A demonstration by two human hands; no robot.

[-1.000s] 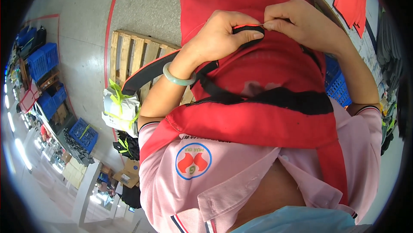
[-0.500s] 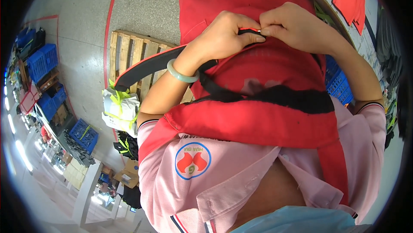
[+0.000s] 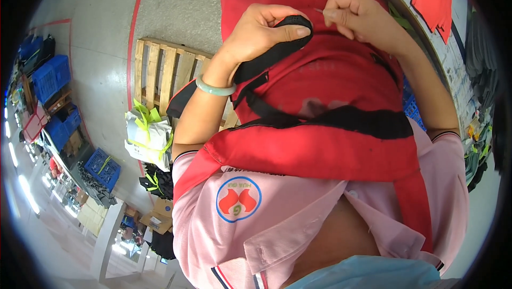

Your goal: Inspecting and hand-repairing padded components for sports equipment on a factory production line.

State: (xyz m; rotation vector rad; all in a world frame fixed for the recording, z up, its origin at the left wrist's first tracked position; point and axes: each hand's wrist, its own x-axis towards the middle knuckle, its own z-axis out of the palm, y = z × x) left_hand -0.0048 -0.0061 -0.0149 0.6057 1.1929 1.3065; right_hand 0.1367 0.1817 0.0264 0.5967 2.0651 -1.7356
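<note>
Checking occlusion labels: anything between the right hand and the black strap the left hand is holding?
Nothing visible. The right hand pinches a thin needle-like sliver just right of the black strap, which the left hand holds folded over the red bag. Only a small open gap separates them.

Grey concrete floor with red lines. A wooden pallet lies on it. Blue crates stand at left.
</note>
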